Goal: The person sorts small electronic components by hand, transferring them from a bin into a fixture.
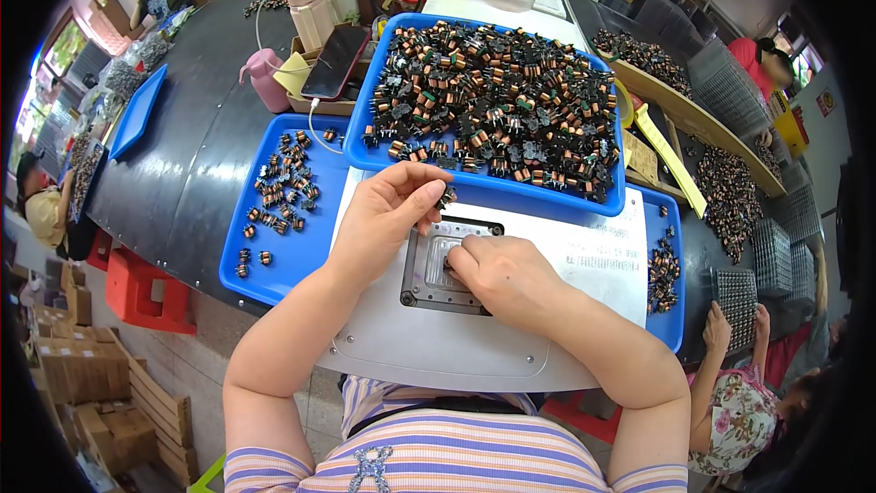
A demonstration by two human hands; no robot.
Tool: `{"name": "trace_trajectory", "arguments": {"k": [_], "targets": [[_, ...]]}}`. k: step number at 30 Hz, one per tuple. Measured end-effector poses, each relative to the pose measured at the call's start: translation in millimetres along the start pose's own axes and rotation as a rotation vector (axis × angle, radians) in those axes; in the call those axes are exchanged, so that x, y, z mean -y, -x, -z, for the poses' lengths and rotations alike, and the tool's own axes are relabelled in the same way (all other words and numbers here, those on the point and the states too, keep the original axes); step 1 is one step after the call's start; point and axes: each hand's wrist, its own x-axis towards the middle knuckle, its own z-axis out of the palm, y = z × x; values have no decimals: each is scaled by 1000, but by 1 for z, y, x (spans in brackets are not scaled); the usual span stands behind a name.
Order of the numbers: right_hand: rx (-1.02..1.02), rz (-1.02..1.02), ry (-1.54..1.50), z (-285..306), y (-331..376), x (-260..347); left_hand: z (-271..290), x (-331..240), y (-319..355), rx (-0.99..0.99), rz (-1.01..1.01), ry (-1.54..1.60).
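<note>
Between the fingertips of my left hand [391, 210] is a small copper-wound coil [445, 197], dark at its base. That hand is raised just in front of a big blue tray [365, 141] heaped with similar coils. My right hand [506, 278] reaches over a recessed metal fixture [416, 285] with a clear inner plate. Its fingers are curled together at the middle of the fixture, closed on something dark that is mostly hidden by them. The fixture is set in a silvery metal panel [438, 351].
Smaller blue trays with coils stand left [239, 256] and right [673, 329] of the panel. Behind are a phone [336, 62], a pink bottle [265, 80] and a tumbler [310, 11]. A yellow strip [671, 160] leans at right. At far right, another person's hands [718, 329] hold a grid rack [735, 297].
</note>
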Motion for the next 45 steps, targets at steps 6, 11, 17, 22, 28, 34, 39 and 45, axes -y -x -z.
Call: {"name": "trace_trajectory", "arguments": {"k": [6, 11, 17, 22, 28, 34, 39, 45], "targets": [[-168, -99, -347, 9, 3, -12, -3, 1, 1, 25, -3, -42], [-421, -505, -1411, 45, 9, -50, -2, 0, 3, 55, 86, -176], [-450, -641, -177, 66, 32, -82, -9, -16, 10, 144, -4, -668], [-344, -654, 338, 58, 36, -90, -7, -7, 12, 294, -360, -1011], [-523, -625, -55, 60, 33, -86, -11, -7, 12, 438, -528, -1187], [-639, -715, -1540, 63, 12, -46, -13, -6, 18, 505, -601, -1353], [-415, -637, -1734, 52, 13, -46, -9, -21, 8, 324, -300, -910], [-43, -600, -1123, 40, 7, -33, 9, -45, -34, 78, 62, -442]]}}
